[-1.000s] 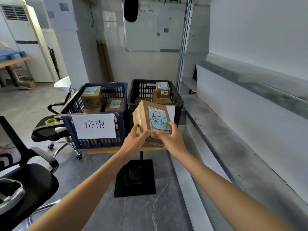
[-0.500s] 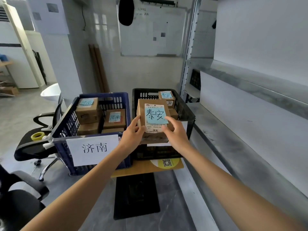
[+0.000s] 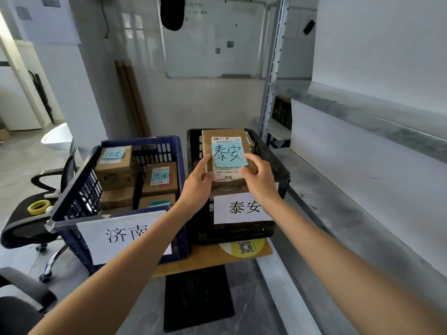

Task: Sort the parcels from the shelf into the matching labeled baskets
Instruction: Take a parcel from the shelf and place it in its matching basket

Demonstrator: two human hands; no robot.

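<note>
Both my hands hold a brown cardboard parcel with a blue note reading 泰安, above the black basket. My left hand grips its left edge and my right hand grips its lower right corner. The black basket carries a white label 泰安; its contents are mostly hidden behind the parcel. To its left stands the blue basket with the label 济南, holding several parcels marked 济南.
Both baskets stand on a small wooden table with a black base. A grey metal shelf runs along the right. A black office chair with a yellow tape roll stands on the left. A whiteboard hangs on the far wall.
I have come closer to the baskets. Both hands carried the 泰安 parcel forward, from in front of the black basket to above it.
</note>
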